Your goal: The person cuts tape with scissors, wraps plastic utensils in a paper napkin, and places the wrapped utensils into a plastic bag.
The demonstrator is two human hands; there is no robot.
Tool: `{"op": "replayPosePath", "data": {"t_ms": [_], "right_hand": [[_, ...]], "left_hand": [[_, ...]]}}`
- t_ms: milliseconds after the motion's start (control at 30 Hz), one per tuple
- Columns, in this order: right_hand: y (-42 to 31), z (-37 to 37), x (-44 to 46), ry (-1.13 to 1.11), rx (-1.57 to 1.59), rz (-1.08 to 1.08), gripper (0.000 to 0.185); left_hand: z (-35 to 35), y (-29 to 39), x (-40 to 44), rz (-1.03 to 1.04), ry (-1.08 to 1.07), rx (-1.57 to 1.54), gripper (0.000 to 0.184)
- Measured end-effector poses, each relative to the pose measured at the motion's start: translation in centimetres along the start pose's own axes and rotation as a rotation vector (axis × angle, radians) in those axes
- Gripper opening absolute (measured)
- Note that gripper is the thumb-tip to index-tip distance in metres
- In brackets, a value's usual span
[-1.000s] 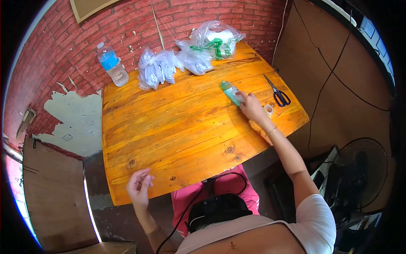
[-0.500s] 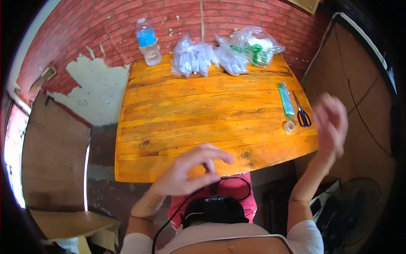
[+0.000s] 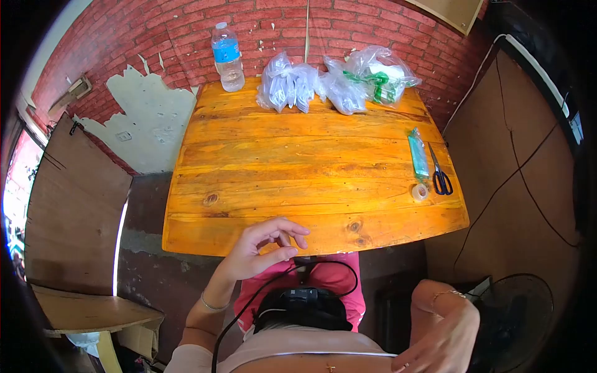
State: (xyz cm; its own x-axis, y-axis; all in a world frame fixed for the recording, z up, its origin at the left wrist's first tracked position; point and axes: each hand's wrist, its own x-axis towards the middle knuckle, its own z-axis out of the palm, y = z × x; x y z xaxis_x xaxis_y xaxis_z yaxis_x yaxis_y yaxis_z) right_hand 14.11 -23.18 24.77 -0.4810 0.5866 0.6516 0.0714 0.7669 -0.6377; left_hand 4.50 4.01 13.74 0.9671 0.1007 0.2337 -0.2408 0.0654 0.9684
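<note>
My left hand (image 3: 267,245) hovers at the near edge of the wooden table (image 3: 298,155), its fingers loosely curved and apart, with nothing in them. Low on the right, my right hand (image 3: 443,339) is drawn back to my chest, beside the neckline of my light shirt (image 3: 298,339). Its fingers point inward and look extended; the bottom of the view cuts part of them off. Farthest from my hands on the right of the tabletop lie a teal item in a clear wrapper (image 3: 418,155), black-handled scissors (image 3: 441,177) and a roll of clear tape (image 3: 420,192).
Along the back of the table stand a water bottle (image 3: 228,59), a bag of whitish items (image 3: 288,86), another clear bag (image 3: 344,90) and a bag with green ties (image 3: 384,74). A black cable (image 3: 249,297) runs over my lap. A fan (image 3: 519,317) is at lower right.
My right hand has come down from beside the table's right edge to my chest. My left hand has shifted slightly left. The view has tilted a little; the table items stay put.
</note>
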Motion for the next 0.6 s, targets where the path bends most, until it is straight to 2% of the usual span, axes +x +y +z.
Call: {"op": "replayPosePath", "data": {"t_ms": [67, 133, 167, 233, 300, 400, 500, 533, 600], "right_hand": [[-2.4, 0.3, 0.2, 0.089, -0.04, 0.106, 0.007], [-6.0, -1.0, 1.5, -0.055, -0.173, 0.128, 0.008], [-7.5, -2.4, 2.5, -0.256, -0.299, 0.08, 0.013], [-9.9, -3.4, 3.7, -0.553, -0.593, -0.181, 0.021], [-13.0, -2.1, 4.9, -0.465, -0.56, -0.088, 0.022], [-14.5, -2.9, 4.5, -0.188, -0.702, -0.105, 0.02], [-12.2, -6.7, 3.2, 0.465, -0.971, -0.073, 0.02], [-9.9, -8.8, 2.9, 0.7, -1.04, -0.008, 0.021], [-3.2, -14.8, 2.3, 0.956, -1.079, 0.254, 0.023]], "left_hand": [[0.1, 0.2, -0.1, -0.021, 0.004, 0.022, 0.027], [-0.1, 0.1, -0.3, -0.027, 0.005, 0.046, 0.027], [-0.2, 0.0, -0.3, -0.025, 0.006, 0.056, 0.027], [-0.3, -0.1, -0.4, -0.055, 0.04, 0.065, 0.025], [-0.7, -0.3, -0.7, -0.074, 0.064, 0.061, 0.023], [-1.5, -1.0, -0.6, -0.063, 0.079, 0.04, 0.021], [-2.1, -0.9, -0.3, -0.048, 0.101, 0.064, 0.02], [-2.0, -0.6, -0.2, -0.036, 0.118, 0.076, 0.02], [-2.3, -0.4, -0.1, -0.024, 0.143, 0.091, 0.019]]}}
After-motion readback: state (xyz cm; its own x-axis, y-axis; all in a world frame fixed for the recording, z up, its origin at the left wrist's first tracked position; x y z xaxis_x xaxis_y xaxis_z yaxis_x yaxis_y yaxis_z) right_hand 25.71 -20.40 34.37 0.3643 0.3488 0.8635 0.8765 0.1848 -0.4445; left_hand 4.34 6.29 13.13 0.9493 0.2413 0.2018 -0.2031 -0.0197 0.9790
